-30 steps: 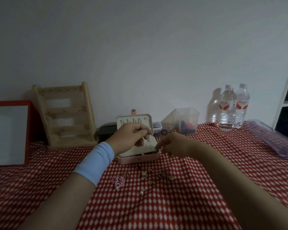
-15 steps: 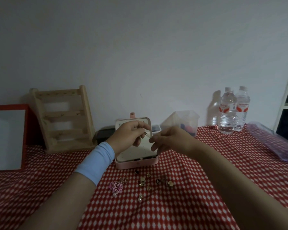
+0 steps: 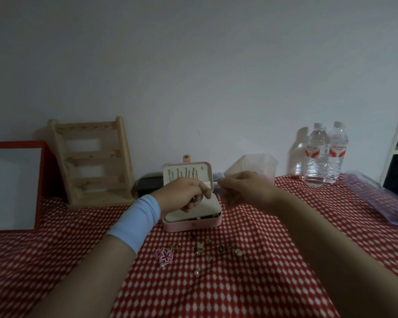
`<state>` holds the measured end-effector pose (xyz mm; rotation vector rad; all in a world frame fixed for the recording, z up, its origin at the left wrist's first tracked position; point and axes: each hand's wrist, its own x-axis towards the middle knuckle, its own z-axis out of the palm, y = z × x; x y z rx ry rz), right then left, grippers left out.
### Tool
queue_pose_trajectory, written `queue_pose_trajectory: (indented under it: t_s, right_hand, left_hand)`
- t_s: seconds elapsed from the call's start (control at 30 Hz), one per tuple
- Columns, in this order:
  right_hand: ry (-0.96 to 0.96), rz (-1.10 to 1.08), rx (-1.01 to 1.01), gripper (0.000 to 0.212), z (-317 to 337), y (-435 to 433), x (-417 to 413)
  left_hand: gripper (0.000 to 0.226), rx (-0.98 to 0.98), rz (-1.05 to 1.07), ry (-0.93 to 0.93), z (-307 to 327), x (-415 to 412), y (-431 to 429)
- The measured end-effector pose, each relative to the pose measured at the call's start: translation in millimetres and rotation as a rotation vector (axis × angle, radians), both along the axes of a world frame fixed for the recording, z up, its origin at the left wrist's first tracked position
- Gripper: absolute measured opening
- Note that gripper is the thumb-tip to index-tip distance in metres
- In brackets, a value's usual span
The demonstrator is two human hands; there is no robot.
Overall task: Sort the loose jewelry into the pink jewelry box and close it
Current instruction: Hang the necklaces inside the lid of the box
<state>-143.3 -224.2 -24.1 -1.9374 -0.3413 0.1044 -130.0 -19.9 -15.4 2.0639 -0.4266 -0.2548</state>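
Your left hand hovers over the open pink jewelry box, fingers curled round a small metal piece above the perforated cream insert. Your right hand is blurred, just beside the upright lid; you cannot tell whether it pinches anything. The smooth, round-cornered box sits on the red-and-white diamond-patterned cloth. The loose jewelry, gold-toned bits and a pink flower-shaped piece, lies scattered just in front of it.
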Motion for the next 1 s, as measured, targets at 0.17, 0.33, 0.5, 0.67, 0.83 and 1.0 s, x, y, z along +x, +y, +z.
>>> queue_pose_trajectory:
  t_s: [0.17,0.33,0.5,0.67,0.83,1.0]
  right_hand:
    - [0.059,0.091,-0.052,0.031,-3.3,-5.6,1.4]
    - [0.013,0.115,-0.227,0.022,-2.7,-14.3,-0.1]
    - [-0.012,0.072,-0.356,0.015,-10.5,-25.8,4.3]
    - [0.068,0.026,-0.426,0.020,-19.7,-30.4,9.9]
    - [-0.004,0.009,-0.457,0.016,-26.7,-33.5,13.6]
    - [-0.060,0.006,-0.364,0.020,-28.8,-32.4,15.7]
  left_hand:
    - [0.018,-0.062,0.025,0.041,-2.9,-0.3,3.4]
    - [0.025,0.028,0.041,-0.200,-10.8,4.6,9.5]
    - [0.022,0.112,0.100,-0.295,-21.4,9.4,4.7]
    - [0.021,0.178,0.093,-0.324,-33.0,5.5,-8.9]
    - [0.021,0.202,0.128,-0.344,-43.4,6.2,-16.4]
    - [0.022,0.172,0.182,-0.381,-48.2,6.3,-26.3]
